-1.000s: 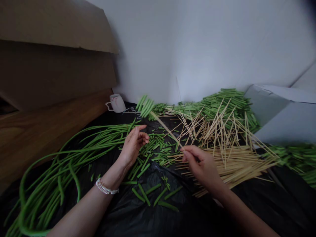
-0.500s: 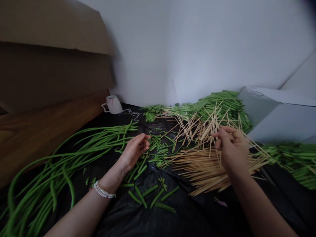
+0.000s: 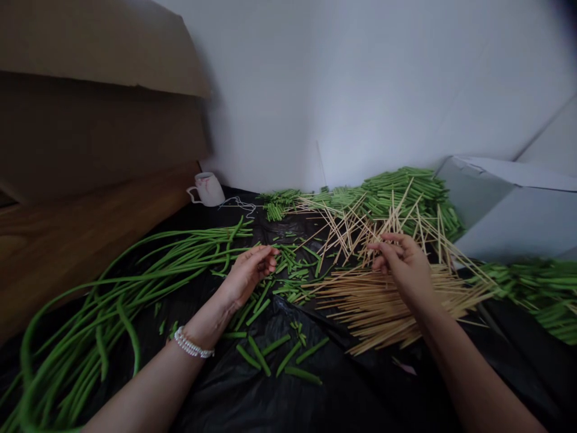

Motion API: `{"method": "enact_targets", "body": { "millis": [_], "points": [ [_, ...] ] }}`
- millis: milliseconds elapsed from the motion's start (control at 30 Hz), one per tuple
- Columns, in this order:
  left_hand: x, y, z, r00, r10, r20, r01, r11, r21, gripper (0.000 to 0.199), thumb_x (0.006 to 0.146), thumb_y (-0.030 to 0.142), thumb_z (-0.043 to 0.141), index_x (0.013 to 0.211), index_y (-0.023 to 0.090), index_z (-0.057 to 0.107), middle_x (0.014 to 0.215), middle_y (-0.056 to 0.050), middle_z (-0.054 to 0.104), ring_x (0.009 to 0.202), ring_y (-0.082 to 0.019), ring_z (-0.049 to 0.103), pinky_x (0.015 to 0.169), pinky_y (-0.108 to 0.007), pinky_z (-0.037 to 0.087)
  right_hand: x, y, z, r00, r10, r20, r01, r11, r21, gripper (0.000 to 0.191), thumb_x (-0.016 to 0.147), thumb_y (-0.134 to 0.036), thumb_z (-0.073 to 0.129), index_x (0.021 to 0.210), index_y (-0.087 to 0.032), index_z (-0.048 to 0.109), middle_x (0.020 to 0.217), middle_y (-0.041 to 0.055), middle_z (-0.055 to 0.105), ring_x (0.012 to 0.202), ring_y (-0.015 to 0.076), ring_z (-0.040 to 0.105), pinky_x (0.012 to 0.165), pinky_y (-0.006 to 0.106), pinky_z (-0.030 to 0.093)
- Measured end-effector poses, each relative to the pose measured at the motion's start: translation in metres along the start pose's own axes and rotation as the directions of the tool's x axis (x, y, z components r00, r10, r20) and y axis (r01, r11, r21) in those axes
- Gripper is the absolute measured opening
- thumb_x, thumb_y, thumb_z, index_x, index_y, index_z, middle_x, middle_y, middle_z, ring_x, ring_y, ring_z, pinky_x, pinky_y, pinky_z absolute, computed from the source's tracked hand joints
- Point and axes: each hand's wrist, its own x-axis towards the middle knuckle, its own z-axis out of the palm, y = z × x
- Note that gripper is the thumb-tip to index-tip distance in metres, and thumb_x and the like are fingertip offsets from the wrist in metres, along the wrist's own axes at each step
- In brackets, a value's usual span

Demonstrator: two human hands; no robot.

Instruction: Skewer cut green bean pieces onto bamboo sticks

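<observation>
My left hand (image 3: 252,270), with a beaded bracelet at the wrist, hovers over cut green bean pieces (image 3: 293,264). Its thumb and fingers are pinched together; what is between them, if anything, I cannot make out. Long green beans (image 3: 148,270) lie to its left, and one bean reaches close to the fingers. My right hand (image 3: 403,264) is above a pile of thin wooden sticks (image 3: 365,307), its fingers curled with thumb and index close together. Whatever it may hold is too small to see. More sticks (image 3: 342,225) lie crisscrossed behind it.
Heaps of cut beans (image 3: 406,195) rest at the back against a white box (image 3: 509,210), with more beans (image 3: 536,294) at right. A mug (image 3: 208,189) and white string (image 3: 241,206) are at back left. Black plastic sheeting (image 3: 360,391) covers the surface; a cardboard box (image 3: 103,120) stands left.
My right hand has moved left and slightly nearer to the left hand, away from the upright tangle of sticks. My left hand stays almost in place.
</observation>
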Motion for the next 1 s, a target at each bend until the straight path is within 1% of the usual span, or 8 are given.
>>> {"method": "enact_targets", "body": {
  "millis": [100, 233, 300, 367, 467, 600, 833, 1000],
  "points": [
    [0.0, 0.0, 0.0, 1.0, 0.0, -0.002, 0.0, 1.0, 0.0, 0.021, 0.073, 0.034, 0.071, 0.078, 0.014, 0.07, 0.065, 0.0, 0.061, 0.059, -0.008, 0.054, 0.062, -0.02, 0.043, -0.001, -0.004, -0.004, 0.992, -0.084, -0.091, 0.067, 0.983, -0.172, 0.033, 0.077, -0.045, 0.065, 0.093, -0.02, 0.053, 0.06, -0.0039, 0.063, 0.034, 0.0078, 0.043, 0.036, 0.021, 0.032],
    [0.001, -0.002, -0.002, 1.0, -0.005, 0.01, 0.005, 1.0, 0.003, 0.02, 0.074, 0.034, 0.07, 0.079, 0.014, 0.07, 0.067, 0.0, 0.061, 0.061, -0.008, 0.054, 0.063, -0.019, 0.044, -0.01, -0.021, -0.003, 0.939, -0.301, -0.168, 0.224, 0.902, -0.368, 0.023, 0.084, -0.043, 0.059, 0.079, -0.021, 0.058, 0.052, -0.0049, 0.053, 0.044, 0.0109, 0.045, 0.045, 0.024, 0.035],
    [0.001, -0.004, -0.002, 1.0, -0.006, 0.018, 0.006, 1.0, 0.015, 0.02, 0.075, 0.034, 0.07, 0.079, 0.014, 0.07, 0.068, 0.0, 0.061, 0.061, -0.008, 0.054, 0.064, -0.019, 0.044, -0.014, -0.029, -0.001, 0.951, -0.301, -0.073, 0.25, 0.886, -0.391, 0.024, 0.084, -0.042, 0.058, 0.073, -0.021, 0.059, 0.051, -0.0048, 0.05, 0.045, 0.0113, 0.044, 0.045, 0.024, 0.033],
    [0.001, -0.005, -0.003, 1.0, -0.003, 0.023, 0.002, 1.0, 0.029, 0.021, 0.076, 0.035, 0.069, 0.08, 0.014, 0.069, 0.068, 0.0, 0.061, 0.062, -0.008, 0.054, 0.064, -0.019, 0.044, -0.017, -0.031, 0.002, 0.955, -0.267, 0.13, 0.297, 0.856, -0.424, 0.024, 0.083, -0.042, 0.059, 0.072, -0.021, 0.062, 0.053, -0.004, 0.052, 0.047, 0.0116, 0.046, 0.046, 0.024, 0.034],
    [0.002, -0.006, -0.002, 1.0, 0.0, 0.016, -0.001, 0.999, 0.038, 0.021, 0.075, 0.035, 0.07, 0.08, 0.014, 0.069, 0.068, -0.001, 0.061, 0.062, -0.008, 0.055, 0.065, -0.02, 0.044, -0.018, -0.027, 0.003, 0.877, -0.153, 0.455, 0.397, 0.765, -0.507, 0.019, 0.084, -0.036, 0.057, 0.076, -0.021, 0.067, 0.059, -0.0034, 0.06, 0.051, 0.012, 0.051, 0.05, 0.024, 0.038],
    [0.002, -0.005, -0.001, 1.0, -0.001, 0.001, 0.001, 0.999, 0.039, 0.021, 0.073, 0.034, 0.071, 0.079, 0.014, 0.069, 0.067, -0.001, 0.061, 0.061, -0.008, 0.055, 0.064, -0.02, 0.044, -0.015, -0.02, -0.003, 0.793, -0.05, 0.607, 0.523, 0.569, -0.635, 0.016, 0.084, -0.023, 0.052, 0.081, -0.022, 0.068, 0.07, -0.0018, 0.067, 0.062, 0.0138, 0.059, 0.058, 0.025, 0.039],
    [0.002, -0.006, -0.002, 1.0, -0.003, 0.015, 0.002, 0.999, 0.042, 0.021, 0.074, 0.034, 0.071, 0.079, 0.014, 0.069, 0.067, 0.0, 0.061, 0.06, -0.007, 0.054, 0.063, -0.019, 0.044, -0.019, -0.021, -0.002, 0.841, -0.01, 0.542, 0.541, -0.032, -0.84, 0.02, 0.079, -0.008, 0.05, 0.078, -0.02, 0.066, 0.085, 0.0046, 0.065, 0.076, 0.0193, 0.059, 0.055, 0.029, 0.03],
    [0.002, -0.006, -0.002, 1.0, -0.002, 0.014, 0.002, 0.999, 0.045, 0.02, 0.074, 0.033, 0.071, 0.08, 0.014, 0.069, 0.068, 0.0, 0.061, 0.061, -0.007, 0.054, 0.064, -0.019, 0.044, -0.02, -0.013, 0.003, 0.779, -0.022, 0.626, 0.617, -0.143, -0.773, 0.015, 0.079, -0.01, 0.055, 0.074, -0.017, 0.067, 0.083, 0.0102, 0.064, 0.089, 0.0268, 0.055, 0.07, 0.035, 0.034]
  ]
}}
